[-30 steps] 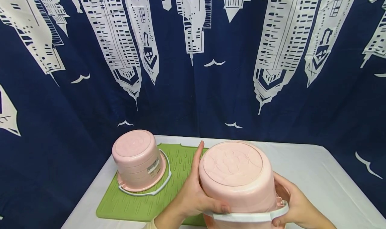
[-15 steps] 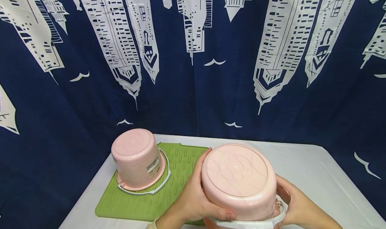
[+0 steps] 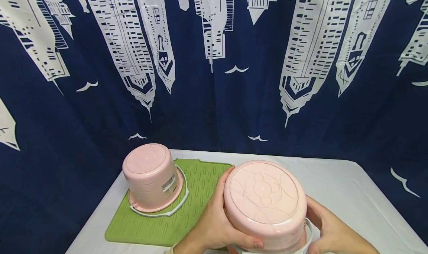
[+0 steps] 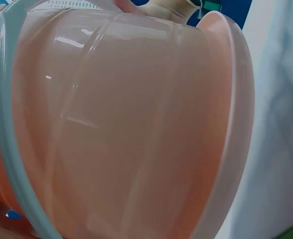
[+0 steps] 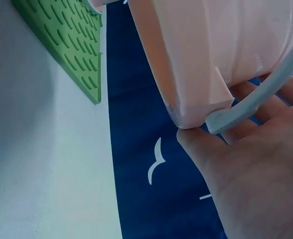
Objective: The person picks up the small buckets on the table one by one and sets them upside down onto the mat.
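Observation:
Between both hands is a pink plastic bucket (image 3: 264,194), held upside down with its flower-marked base toward the head camera. My left hand (image 3: 217,216) grips its left side, thumb across the front wall and fingers behind. On the other side my right hand (image 3: 331,228) holds the bucket near the rim, beside the pale handle (image 5: 266,94). The left wrist view is filled by the bucket's wall (image 4: 116,119) and its wide rim (image 4: 241,99). In the right wrist view, the thumb lies at the rim and the fingers reach behind the handle.
A second pink bucket (image 3: 150,179) stands upside down on a green ridged mat (image 3: 140,230) at the left, its handle (image 3: 174,209) lying on the mat. A white table (image 3: 354,194) extends to the right. Behind it hangs a dark blue curtain (image 3: 187,124) with white buildings.
The held bucket has tipped and sunk slightly toward me, showing more of its base, and its flower pattern has turned. Both hands have kept hold of it. The second bucket stays put.

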Tool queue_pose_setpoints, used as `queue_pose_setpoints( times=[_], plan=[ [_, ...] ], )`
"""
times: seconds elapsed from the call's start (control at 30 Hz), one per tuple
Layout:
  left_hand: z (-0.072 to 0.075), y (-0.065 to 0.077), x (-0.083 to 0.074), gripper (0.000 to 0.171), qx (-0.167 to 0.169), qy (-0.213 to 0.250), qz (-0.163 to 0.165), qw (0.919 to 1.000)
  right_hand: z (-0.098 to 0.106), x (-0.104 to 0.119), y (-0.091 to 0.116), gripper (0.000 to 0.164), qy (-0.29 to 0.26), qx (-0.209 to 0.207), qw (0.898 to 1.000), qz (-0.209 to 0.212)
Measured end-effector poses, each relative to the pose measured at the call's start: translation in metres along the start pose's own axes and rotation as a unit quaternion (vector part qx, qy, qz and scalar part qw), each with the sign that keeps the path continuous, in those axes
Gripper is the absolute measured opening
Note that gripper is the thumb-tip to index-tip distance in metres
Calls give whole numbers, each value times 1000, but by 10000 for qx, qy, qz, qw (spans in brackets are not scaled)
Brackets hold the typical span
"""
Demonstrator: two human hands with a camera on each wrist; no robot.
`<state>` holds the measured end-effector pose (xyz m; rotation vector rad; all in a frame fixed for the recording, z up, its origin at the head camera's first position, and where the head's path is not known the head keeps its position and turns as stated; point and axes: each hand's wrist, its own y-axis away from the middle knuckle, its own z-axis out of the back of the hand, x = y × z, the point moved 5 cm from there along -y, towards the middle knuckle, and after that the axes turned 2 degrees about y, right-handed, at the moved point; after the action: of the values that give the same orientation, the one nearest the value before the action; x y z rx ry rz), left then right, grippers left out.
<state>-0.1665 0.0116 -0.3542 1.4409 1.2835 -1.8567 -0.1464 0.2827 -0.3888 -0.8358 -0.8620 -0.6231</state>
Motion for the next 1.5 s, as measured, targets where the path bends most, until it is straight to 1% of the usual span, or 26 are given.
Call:
queue_pose_setpoints(
  times=[0.13, 0.23, 0.3, 0.37, 0.43, 0.5, 0.6, 0.67, 0.83, 0.97, 1.1, 1.23, 1.33, 1.5],
  plan=[
    [2, 1, 2, 143, -33, -126, 20, 9999, 0, 5, -2, 108, 182, -126, 9993, 309],
    [3, 2, 1, 143, -68, -253, 6, 9997, 2, 13, -6, 107, 234, -148, 9964, 807],
    [4, 2, 0, 143, -76, -247, -3, 9997, 4, 16, -8, 108, 158, -110, 9934, 1131],
    [4, 2, -2, 142, -40, -167, -115, 9998, 5, 19, -9, 107, 92, -66, 9903, 1385],
    [4, 1, -4, 141, -39, -80, -167, 9998, 5, 20, -9, 108, 81, -68, 9903, 1386],
    [4, 1, -5, 141, -53, -33, -230, 9997, 6, 20, -8, 107, 71, -122, 9921, 1245],
    [5, 1, -7, 143, -123, -104, -226, 9996, 7, 20, -6, 107, 9, -182, 9938, 1101],
    [7, 1, -9, 144, -142, -171, -342, 9992, 9, 20, -5, 108, -58, -212, 9942, 1055],
    [12, -1, -13, 144, -249, -152, -675, 9973, 11, 21, -5, 108, -132, -192, 9922, 1223],
    [19, -1, -15, 143, -385, -204, -772, 9961, 12, 24, -5, 109, -136, -167, 9905, 1356],
    [26, -1, -14, 143, -505, -306, -741, 9955, 12, 23, -5, 108, -162, -181, 9909, 1324],
    [33, -1, -14, 141, -634, -259, -698, 9952, 12, 21, -5, 107, -168, -190, 9913, 1293],
    [37, -2, -14, 140, -750, -286, -651, 9946, 12, 21, -5, 107, -164, -192, 9906, 1344],
    [43, -3, -13, 139, -964, -456, -576, 9926, 12, 21, -5, 106, -214, -174, 9893, 1432]
  ],
)
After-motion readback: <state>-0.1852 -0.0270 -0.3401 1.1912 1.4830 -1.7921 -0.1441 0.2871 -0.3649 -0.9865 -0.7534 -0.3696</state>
